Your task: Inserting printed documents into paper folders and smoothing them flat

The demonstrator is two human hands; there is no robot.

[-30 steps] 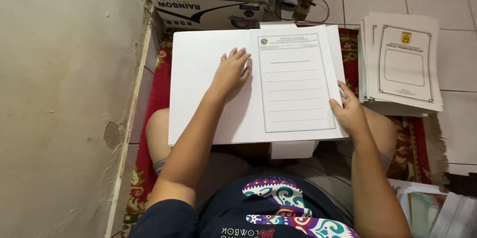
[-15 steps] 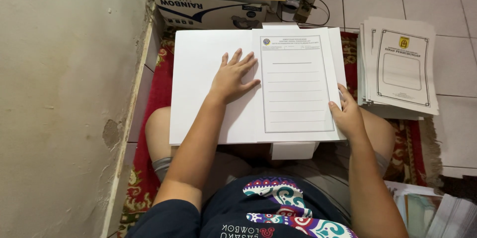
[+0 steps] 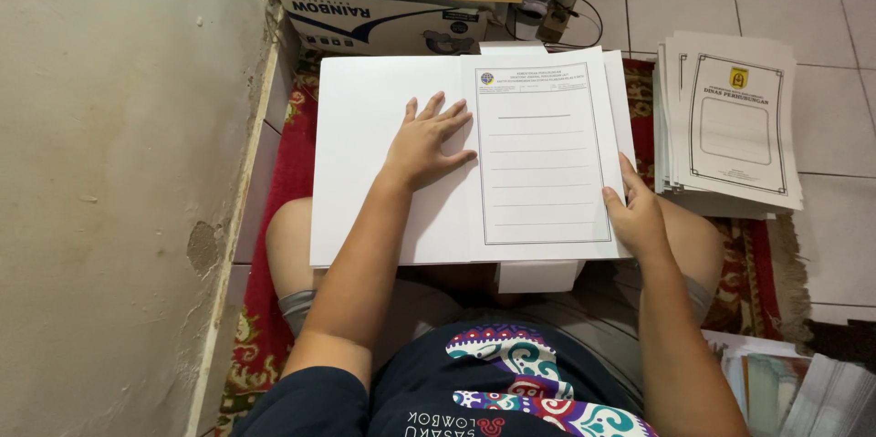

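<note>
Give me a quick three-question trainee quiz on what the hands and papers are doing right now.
1. True or false: the left hand lies flat, fingers spread, on the open white folder.
2. What does the right hand grip? A) blue folders B) the right edge of the lined sheet C) the cardboard box
3. On which side of the folder does the stack of bordered printed sheets lie?

Key: 1 true; 2 B; 3 on the person's right, on the tiled floor.
</note>
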